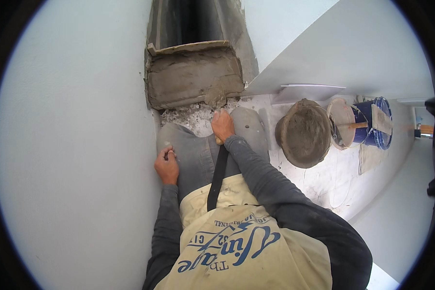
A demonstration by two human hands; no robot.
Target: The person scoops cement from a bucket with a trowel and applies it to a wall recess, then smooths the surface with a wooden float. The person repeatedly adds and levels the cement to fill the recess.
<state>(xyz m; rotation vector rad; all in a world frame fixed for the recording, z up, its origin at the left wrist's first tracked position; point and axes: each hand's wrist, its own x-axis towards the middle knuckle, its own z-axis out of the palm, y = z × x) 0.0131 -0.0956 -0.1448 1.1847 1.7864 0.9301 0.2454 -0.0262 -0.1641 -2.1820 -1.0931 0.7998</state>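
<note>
My right hand [223,125] is closed around the wooden handle of a trowel [216,98], in front of my knees. Mortar coats the blade, which lies against the lower right of a wet mortar face [188,79]. That face fills the front of a raised step below a dark opening, and a thin wooden strip [191,47] runs along its top edge. My left hand [167,166] rests by my left thigh, beside the wall. Its fingers are curled with thumb and forefinger close together; whether anything small sits between them is hidden.
On the floor to my right stands a round tub of mortar [305,133]. Beyond it are a pale bucket [340,123] and a blue bucket [372,123]. A white wall [77,145] runs close on my left. Mortar crumbs [191,118] litter the floor below the step.
</note>
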